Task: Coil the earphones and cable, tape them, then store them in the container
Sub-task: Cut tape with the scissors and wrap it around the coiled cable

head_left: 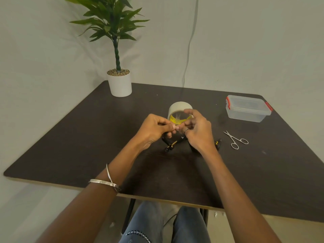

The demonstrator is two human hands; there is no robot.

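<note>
Just in front of the tape roll [178, 109], which stands on edge near the middle of the dark table [87, 137], the two hands meet, fingertips almost touching; the left hand [154, 128] has its fingers curled and pinches something small at its tips, and the right hand [198, 132] curls around the roll's near rim; whether they hold a strip of tape I cannot tell; below them lie the black earphones and cable [171, 146], partly hidden; right of the roll rest scissors [235, 140], and beyond those the closed container [248, 108]; left of the roll, at the far corner, a potted plant [119, 81].
</note>
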